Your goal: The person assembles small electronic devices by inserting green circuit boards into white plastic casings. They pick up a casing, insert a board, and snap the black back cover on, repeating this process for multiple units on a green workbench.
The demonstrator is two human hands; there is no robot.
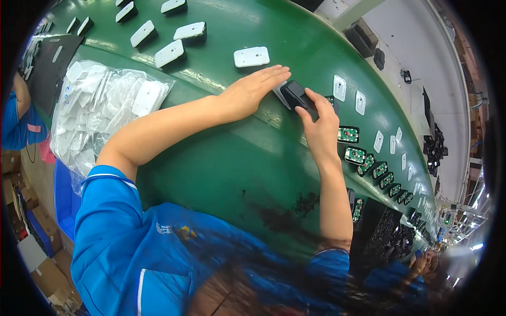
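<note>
A black plastic housing (pixel 295 94) with a pale plate along its left side is tipped on edge over the green table. My right hand (pixel 322 120) grips its right side, thumb and fingers apart around it. My left hand (pixel 252 94) lies flat against the pale plate side, its fingers stretched out and pressed together. Just beyond my left hand rests a black housing topped with a white plate (pixel 251 56). To the right of my right hand, a row of open black housings shows green circuit boards (pixel 356 155).
Several white-topped housings (pixel 169 53) stand at the far left. A clear plastic bag (pixel 100 113) of white plates lies by my left arm, with one loose plate (pixel 148 98) on it. White plates (pixel 339 88) line the right side of the green table (pixel 211 163). Other people work at both sides.
</note>
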